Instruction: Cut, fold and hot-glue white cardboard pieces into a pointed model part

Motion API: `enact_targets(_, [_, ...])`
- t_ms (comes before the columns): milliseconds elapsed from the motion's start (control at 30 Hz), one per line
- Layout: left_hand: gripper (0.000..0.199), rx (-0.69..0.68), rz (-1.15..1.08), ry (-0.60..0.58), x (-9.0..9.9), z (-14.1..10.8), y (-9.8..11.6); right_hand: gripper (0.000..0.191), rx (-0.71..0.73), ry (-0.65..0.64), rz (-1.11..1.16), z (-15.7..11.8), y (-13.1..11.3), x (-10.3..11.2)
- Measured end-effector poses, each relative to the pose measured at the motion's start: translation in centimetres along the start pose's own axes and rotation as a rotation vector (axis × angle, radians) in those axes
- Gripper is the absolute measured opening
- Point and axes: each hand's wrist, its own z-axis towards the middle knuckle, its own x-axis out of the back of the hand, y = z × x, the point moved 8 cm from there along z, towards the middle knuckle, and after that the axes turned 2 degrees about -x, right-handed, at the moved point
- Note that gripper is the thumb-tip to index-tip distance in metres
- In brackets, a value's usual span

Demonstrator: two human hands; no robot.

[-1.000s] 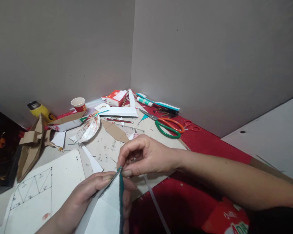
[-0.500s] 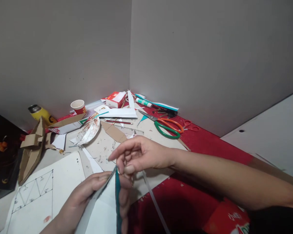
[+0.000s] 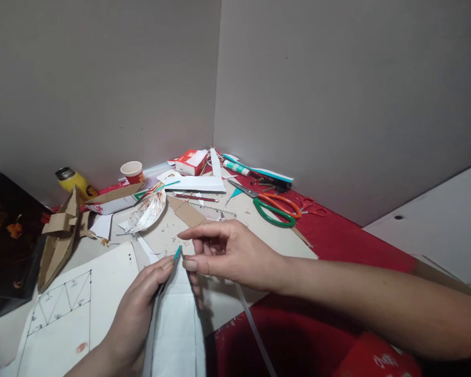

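My left hand (image 3: pixel 141 301) is closed around a long white folded-card piece (image 3: pixel 176 319), boat-shaped, with dark sides and a teal tip pointing away from me. Its thumb lies along the left edge near that tip, and some fingertips show past the right edge. Beside the tip is my right hand (image 3: pixel 227 254), its index finger stretched out above and apart from the thumb. The right thumb is against or very close to the tip's right edge; contact is hard to make out. The other right fingers curl loosely. The near end of the card piece runs out of view.
Large scissors (image 3: pixel 275 209) with green and orange handles lie beyond my right hand. Behind are a pencil (image 3: pixel 196 197), a paper cup (image 3: pixel 132 172) and a yellow bottle (image 3: pixel 74 183). At left are a cardboard boat shape (image 3: pixel 58 246) and a drawing sheet (image 3: pixel 63 324).
The card piece has turned so its inside faces me more squarely, its tip slightly higher and farther left. My right index finger and thumb have spread farther apart.
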Motion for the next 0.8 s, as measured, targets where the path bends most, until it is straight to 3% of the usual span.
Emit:
enact_targets(100, [0.033,-0.025,0.015,0.109,1.1,0.1,0.0,0.042,0.049,0.01,-0.062,0.3,-0.1,-0.4])
enact_targets(367, [0.034,-0.047,0.017,0.064,0.7,0.0,-0.4,0.024,0.119,-0.184,0.057,0.3,-0.2,-2.0])
enact_targets(500, [0.034,-0.003,0.025,0.039,0.3,0.0,-0.6,0.025,0.056,-0.242,0.11,0.3,0.3,-2.3])
enact_targets(633, [0.033,0.063,-0.012,-0.018,-0.6,0.0,-0.6,0.032,0.045,-0.224,0.219,0.5,0.4,-2.0])
enact_targets(800, [0.033,0.085,-0.041,-0.041,-1.3,-0.4,-0.6,0.023,0.113,-0.182,0.148,0.5,0.1,-1.8])
